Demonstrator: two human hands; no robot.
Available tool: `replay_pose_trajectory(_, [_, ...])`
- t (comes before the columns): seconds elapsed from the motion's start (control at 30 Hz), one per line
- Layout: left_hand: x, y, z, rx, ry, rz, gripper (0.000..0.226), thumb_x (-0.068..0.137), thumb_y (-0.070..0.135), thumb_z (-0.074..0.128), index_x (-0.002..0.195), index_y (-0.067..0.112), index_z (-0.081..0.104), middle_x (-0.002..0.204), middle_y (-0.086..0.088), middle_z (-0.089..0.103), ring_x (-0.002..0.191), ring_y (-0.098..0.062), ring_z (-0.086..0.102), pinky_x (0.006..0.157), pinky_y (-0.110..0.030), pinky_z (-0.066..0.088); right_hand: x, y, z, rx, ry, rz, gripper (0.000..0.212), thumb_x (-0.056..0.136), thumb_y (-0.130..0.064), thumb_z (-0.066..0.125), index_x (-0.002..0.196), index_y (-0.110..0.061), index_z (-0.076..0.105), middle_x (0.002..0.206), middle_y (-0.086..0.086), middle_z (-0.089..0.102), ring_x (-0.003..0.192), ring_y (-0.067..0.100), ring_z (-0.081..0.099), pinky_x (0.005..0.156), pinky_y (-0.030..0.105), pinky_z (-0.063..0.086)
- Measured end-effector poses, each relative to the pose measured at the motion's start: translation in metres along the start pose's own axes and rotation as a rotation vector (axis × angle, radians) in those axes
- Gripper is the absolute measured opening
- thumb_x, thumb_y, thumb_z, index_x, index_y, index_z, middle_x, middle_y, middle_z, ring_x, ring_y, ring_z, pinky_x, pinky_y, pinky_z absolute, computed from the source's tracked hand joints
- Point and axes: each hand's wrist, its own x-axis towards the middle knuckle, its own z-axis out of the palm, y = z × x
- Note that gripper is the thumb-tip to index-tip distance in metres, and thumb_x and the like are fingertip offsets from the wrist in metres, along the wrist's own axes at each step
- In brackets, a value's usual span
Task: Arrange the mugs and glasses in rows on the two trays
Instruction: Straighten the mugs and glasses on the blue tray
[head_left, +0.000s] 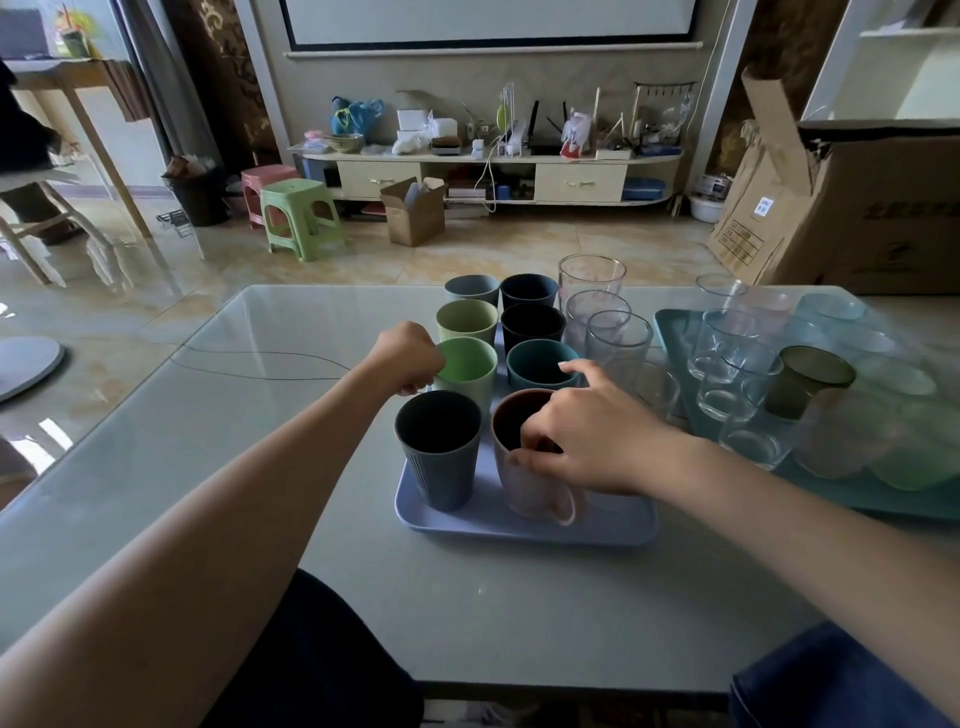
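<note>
Lavender tray (519, 525), perhaps pink mug (535, 488)

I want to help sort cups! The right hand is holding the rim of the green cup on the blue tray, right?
Not quite. In the head view the right hand grips the rim of the pink handled mug on the pale blue plastic tray, not a green cup.

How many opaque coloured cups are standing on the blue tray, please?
8 on the blue tray: left column grey-blue, olive, green, dark grey; right column navy, black, teal, pink mug.
</note>
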Motion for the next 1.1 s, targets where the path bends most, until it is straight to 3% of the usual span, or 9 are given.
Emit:
replay_pose_trajectory(0.23, [-0.002,-0.009,-0.008,-0.017,-0.028,-0.053,0.016,0.08,0.0,0.041,0.076,0.004,0.056,0.057,-0.009,0.055,0.041,-0.018,0.045,0.033,-0.014,0.039,0.002,-0.003,0.001,0.014,-0.011,-0.003,0.036,0.096,-0.048,0.035,0.076,-0.024,0.053,0.069,-0.008,0.05,0.088,0.015,0.059,0.116,0.043,0.008])
replay_pose_trajectory(0.4, [-0.003,-0.012,-0.008,-0.059,-0.019,-0.049,0.021,0.082,0.001,0.043,0.09,0.002,0.062,0.059,-0.01,0.058,0.043,-0.018,0.049,0.035,-0.015,0.043,0.001,-0.004,0.0,0.034,-0.023,0.005,0.036,0.097,-0.047,0.034,0.075,-0.024,0.05,0.067,-0.008,0.048,0.088,0.016,0.059,0.115,0.043,0.008])
replay_pose_trajectory(0.67, [-0.004,-0.009,-0.008,-0.069,-0.011,-0.062,0.022,0.082,0.001,0.043,0.091,-0.001,0.064,0.061,-0.01,0.06,0.044,-0.018,0.053,0.041,-0.021,0.049,0.0,-0.006,-0.001,0.045,-0.058,0.021,0.036,0.098,-0.046,0.033,0.075,-0.024,0.049,0.071,-0.009,0.049,0.078,0.013,0.048,0.115,0.043,0.009])
replay_pose_trajectory(0.77, [-0.003,-0.01,-0.011,-0.08,-0.052,-0.103,0.018,0.086,0.01,0.048,0.093,0.001,0.062,0.06,-0.009,0.061,0.044,-0.017,0.053,0.046,-0.021,0.047,0.0,-0.006,-0.003,0.034,-0.07,0.021,0.036,0.098,-0.046,0.033,0.075,-0.024,0.049,0.071,-0.008,0.049,0.082,0.015,0.053,0.115,0.042,0.01])
replay_pose_trajectory(0.87, [0.002,-0.013,-0.016,-0.102,-0.032,-0.126,0.03,0.093,0.032,0.045,0.095,0.005,0.056,0.059,-0.007,0.062,0.043,-0.017,0.054,0.048,-0.019,0.044,0.001,-0.006,-0.007,0.01,-0.048,0.018,0.036,0.097,-0.047,0.033,0.075,-0.025,0.05,0.068,-0.008,0.048,0.086,0.016,0.058,0.114,0.041,0.013])
replay_pose_trajectory(0.97, [0.008,-0.014,-0.021,-0.15,0.035,-0.131,0.033,0.095,0.031,0.039,0.099,0.004,0.057,0.061,-0.008,0.062,0.044,-0.017,0.054,0.048,-0.019,0.044,0.01,-0.001,-0.017,0.062,0.015,0.068,0.034,0.097,-0.047,0.036,0.076,-0.028,0.055,0.063,-0.009,0.044,0.086,0.017,0.058,0.111,0.038,0.02])
replay_pose_trajectory(1.1, [0.02,-0.013,-0.02,-0.209,0.128,-0.063,0.02,0.094,0.02,0.037,0.103,0.008,0.051,0.076,-0.013,0.065,0.045,-0.019,0.057,0.05,-0.024,0.047,0.044,0.011,-0.032,0.106,0.129,0.145,0.028,0.096,-0.041,0.043,0.097,-0.023,0.066,0.088,0.001,0.066,0.093,0.024,0.059,0.102,0.037,0.029])
